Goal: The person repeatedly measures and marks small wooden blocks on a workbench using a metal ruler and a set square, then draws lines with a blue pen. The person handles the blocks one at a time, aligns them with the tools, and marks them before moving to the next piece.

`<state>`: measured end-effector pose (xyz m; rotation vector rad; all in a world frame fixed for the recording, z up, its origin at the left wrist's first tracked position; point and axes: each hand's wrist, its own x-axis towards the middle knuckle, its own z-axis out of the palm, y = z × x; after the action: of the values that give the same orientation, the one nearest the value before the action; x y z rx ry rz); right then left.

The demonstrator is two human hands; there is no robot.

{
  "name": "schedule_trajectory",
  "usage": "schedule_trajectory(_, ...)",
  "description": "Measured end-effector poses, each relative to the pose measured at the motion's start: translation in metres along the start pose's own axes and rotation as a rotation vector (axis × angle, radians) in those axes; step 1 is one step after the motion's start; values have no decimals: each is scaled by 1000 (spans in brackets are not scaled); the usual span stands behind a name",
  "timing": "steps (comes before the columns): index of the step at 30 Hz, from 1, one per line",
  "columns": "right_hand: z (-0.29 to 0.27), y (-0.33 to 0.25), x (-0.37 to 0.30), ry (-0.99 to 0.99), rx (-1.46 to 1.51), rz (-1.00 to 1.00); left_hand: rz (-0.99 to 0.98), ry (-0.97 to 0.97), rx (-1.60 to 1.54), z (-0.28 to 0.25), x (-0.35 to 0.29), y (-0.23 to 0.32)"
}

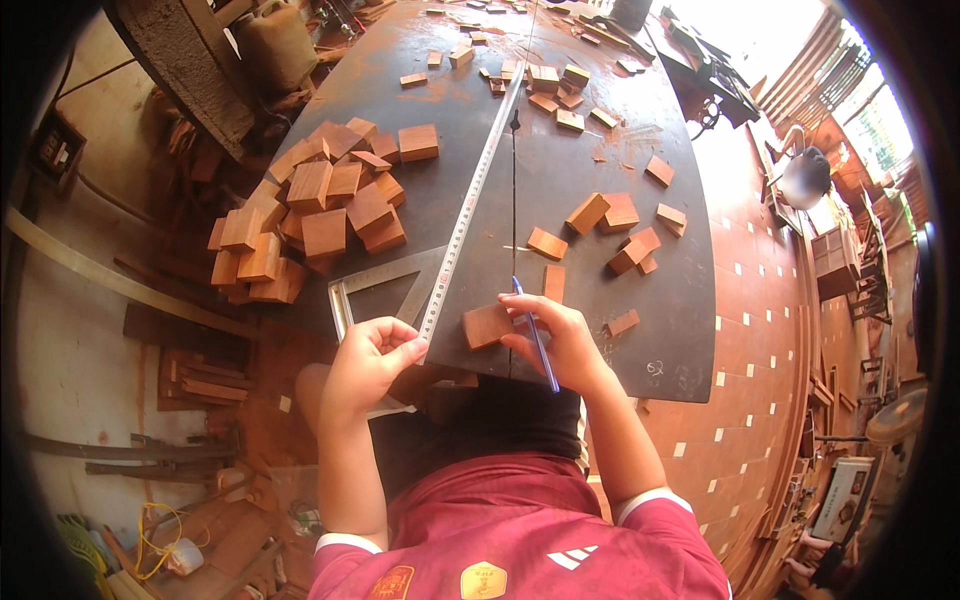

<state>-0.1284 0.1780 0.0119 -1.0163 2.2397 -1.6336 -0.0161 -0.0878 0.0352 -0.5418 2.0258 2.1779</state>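
Observation:
A long, pale tape measure blade (468, 207) with printed marks runs over the dark tabletop from its far part to the near edge. My left hand (375, 360) pinches the blade's near end between thumb and fingers. Beside it on the left lies a metal set square (385, 272), partly behind that hand. A blue pen (538, 338) rests between the fingers of my right hand (556, 340). Those same fingertips touch a reddish wooden block (487, 326) at the table's near edge. Whether the block is lifted I cannot tell.
The dark table (440, 80) carries a heap of wooden blocks (325, 200) at left. Several loose blocks (620, 212) lie at right, and smaller pieces (545, 78) farther off. A thin black line (514, 190) runs down the middle. Tiled floor (750, 330) borders the right side.

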Motion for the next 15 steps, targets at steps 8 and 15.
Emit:
schedule_trajectory(8,14,-23,8,45,-158,33,8,136,-304,29,-10,-20)
schedule_trajectory(15,25,-18,6,-70,-124,-134,37,212,-288,38,-9,-14)
